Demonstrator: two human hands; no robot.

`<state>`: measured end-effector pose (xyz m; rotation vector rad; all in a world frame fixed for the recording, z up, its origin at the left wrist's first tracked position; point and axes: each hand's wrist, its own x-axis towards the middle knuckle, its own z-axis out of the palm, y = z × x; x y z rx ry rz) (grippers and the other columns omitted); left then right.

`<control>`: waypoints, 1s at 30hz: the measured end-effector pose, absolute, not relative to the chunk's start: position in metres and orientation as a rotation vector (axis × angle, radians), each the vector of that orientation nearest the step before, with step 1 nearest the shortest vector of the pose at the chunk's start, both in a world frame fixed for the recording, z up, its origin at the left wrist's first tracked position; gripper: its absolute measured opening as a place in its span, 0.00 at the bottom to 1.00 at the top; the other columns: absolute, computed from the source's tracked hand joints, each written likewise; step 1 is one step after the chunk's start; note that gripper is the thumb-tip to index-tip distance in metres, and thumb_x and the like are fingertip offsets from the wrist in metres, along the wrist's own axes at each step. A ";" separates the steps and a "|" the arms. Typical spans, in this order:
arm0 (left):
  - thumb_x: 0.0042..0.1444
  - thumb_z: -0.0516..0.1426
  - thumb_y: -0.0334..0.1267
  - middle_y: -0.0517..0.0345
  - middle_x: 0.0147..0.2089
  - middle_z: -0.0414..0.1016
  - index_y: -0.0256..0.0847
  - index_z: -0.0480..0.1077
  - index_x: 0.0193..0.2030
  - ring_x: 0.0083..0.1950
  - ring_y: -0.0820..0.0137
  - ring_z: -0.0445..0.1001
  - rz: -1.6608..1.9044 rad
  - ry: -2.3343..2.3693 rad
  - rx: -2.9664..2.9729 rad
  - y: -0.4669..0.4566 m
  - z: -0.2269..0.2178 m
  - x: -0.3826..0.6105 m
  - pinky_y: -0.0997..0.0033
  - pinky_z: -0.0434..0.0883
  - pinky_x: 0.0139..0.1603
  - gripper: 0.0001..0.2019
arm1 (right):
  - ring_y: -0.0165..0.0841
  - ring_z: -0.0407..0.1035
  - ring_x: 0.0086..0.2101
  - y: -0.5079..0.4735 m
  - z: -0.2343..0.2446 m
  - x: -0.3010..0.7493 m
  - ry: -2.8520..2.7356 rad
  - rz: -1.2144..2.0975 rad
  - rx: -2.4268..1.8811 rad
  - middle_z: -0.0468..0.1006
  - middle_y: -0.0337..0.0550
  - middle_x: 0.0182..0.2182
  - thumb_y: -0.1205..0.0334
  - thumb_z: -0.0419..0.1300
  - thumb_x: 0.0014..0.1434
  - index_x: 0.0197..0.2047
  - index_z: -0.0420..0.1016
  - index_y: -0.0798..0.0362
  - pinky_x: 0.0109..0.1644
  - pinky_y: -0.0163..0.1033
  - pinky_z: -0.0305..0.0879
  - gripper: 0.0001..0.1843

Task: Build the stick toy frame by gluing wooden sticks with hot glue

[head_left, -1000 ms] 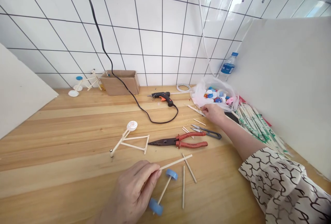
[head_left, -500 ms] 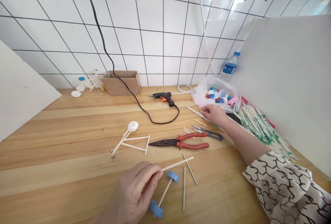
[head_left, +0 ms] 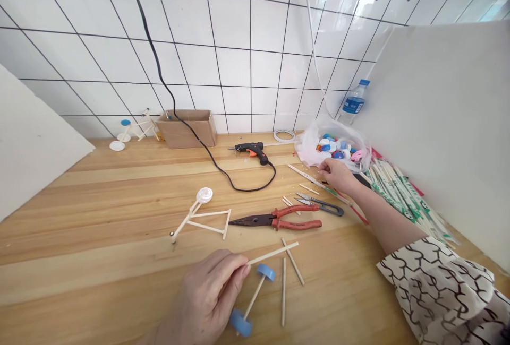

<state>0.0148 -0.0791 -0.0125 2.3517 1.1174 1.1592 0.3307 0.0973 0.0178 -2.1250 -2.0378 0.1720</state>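
Observation:
My left hand [head_left: 209,294] is closed in a pinch on a thin wooden stick [head_left: 274,251] at the table's near edge. Just right of it lies an axle stick with two blue bottle caps [head_left: 252,299] on its ends. My right hand [head_left: 337,172] reaches to the far right, fingers curled around a wrapped chopstick [head_left: 308,176] beside a plastic bag of coloured bottle caps [head_left: 333,146]. A small stick frame with a white cap [head_left: 200,214] lies at the table's middle.
Red-handled pliers [head_left: 281,219] and small snips [head_left: 321,203] lie between my hands. A black glue gun [head_left: 251,149] with its cord, a cardboard box [head_left: 187,126], a tape roll, a water bottle [head_left: 353,103] and a pile of wrapped chopsticks [head_left: 402,196] line the back and right. White boards stand at both sides.
My right hand has shifted slightly right toward the bag, and the chopstick under it has moved with it. My left hand stays still with its stick.

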 end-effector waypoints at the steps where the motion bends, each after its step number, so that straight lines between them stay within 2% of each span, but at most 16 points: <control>1: 0.59 0.52 0.29 0.61 0.29 0.71 0.41 0.66 0.41 0.28 0.76 0.70 1.164 1.120 2.357 -0.079 -0.012 0.015 0.78 0.68 0.29 0.05 | 0.31 0.68 0.31 0.097 0.016 0.332 -2.039 0.190 -2.104 0.78 0.43 0.31 0.72 0.54 0.53 0.36 0.74 0.57 0.32 0.31 0.58 0.09; 6: 0.60 0.51 0.31 0.61 0.28 0.72 0.41 0.67 0.39 0.27 0.75 0.71 1.184 1.143 2.384 -0.080 -0.008 0.015 0.78 0.68 0.28 0.04 | 0.33 0.69 0.32 0.094 0.007 0.331 -2.037 0.263 -2.014 0.78 0.41 0.30 0.73 0.52 0.53 0.39 0.77 0.54 0.36 0.33 0.60 0.15; 12: 0.60 0.52 0.31 0.62 0.29 0.72 0.42 0.67 0.40 0.28 0.76 0.71 1.183 1.145 2.372 -0.079 -0.010 0.014 0.80 0.69 0.29 0.05 | 0.33 0.71 0.36 0.093 0.011 0.329 -1.958 0.404 -1.925 0.80 0.44 0.38 0.71 0.53 0.55 0.41 0.78 0.55 0.41 0.35 0.65 0.14; 19: 0.60 0.52 0.30 0.62 0.30 0.72 0.42 0.67 0.40 0.29 0.77 0.71 1.181 1.144 2.367 -0.080 -0.011 0.014 0.80 0.69 0.29 0.05 | 0.30 0.72 0.32 0.091 0.010 0.333 -1.882 0.540 -1.892 0.81 0.43 0.34 0.70 0.55 0.55 0.42 0.75 0.58 0.35 0.31 0.67 0.12; 27: 0.59 0.52 0.29 0.61 0.29 0.71 0.41 0.67 0.40 0.28 0.77 0.71 1.214 1.112 2.387 -0.078 -0.011 0.015 0.80 0.69 0.29 0.05 | 0.30 0.70 0.30 0.092 0.009 0.337 -1.952 0.374 -1.977 0.78 0.41 0.28 0.70 0.56 0.52 0.36 0.75 0.57 0.34 0.31 0.64 0.08; 30: 0.59 0.52 0.29 0.61 0.28 0.71 0.41 0.67 0.40 0.27 0.76 0.71 1.222 1.106 2.391 -0.078 -0.009 0.016 0.80 0.69 0.28 0.05 | 0.32 0.70 0.33 0.091 0.009 0.335 -2.017 0.237 -2.017 0.78 0.45 0.32 0.70 0.57 0.52 0.37 0.75 0.56 0.36 0.34 0.62 0.09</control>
